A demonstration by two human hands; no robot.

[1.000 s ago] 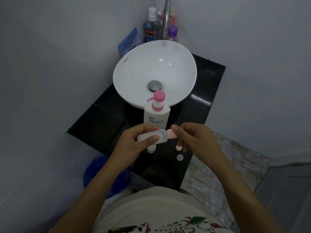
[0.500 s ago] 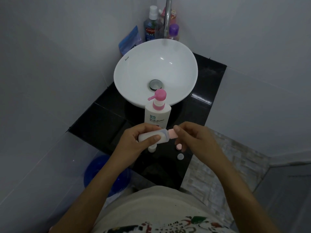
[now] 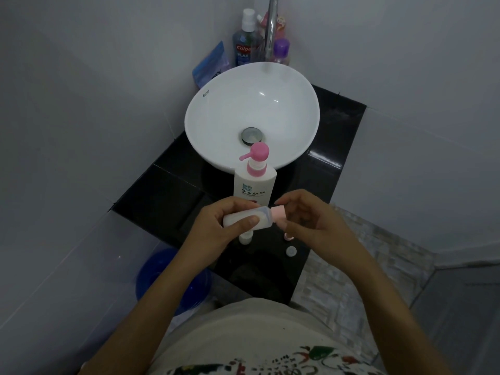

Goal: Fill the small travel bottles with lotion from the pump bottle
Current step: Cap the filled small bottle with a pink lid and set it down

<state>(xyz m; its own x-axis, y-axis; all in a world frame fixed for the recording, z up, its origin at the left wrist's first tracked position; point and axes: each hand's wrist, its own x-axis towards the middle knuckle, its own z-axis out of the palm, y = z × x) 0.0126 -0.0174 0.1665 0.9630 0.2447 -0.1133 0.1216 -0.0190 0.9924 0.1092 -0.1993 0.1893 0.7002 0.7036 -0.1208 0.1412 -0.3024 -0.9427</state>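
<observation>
The left hand was clenched around a small travel bottle held sideways over the near tabletop, while the right hand pinched its pink cap, so capping seemed under way. Two loose caps and another small bottle below suggested more remained. The pump bottle read "Shokubutsu", the far mouthwash "Colgate Plax", the sink "Kassa".

Glossy black tiled counter holds a smooth, shiny white ceramic basin. At twelve o'clock, a polished metal tap. The travel bottle looks translucent soft plastic.
</observation>
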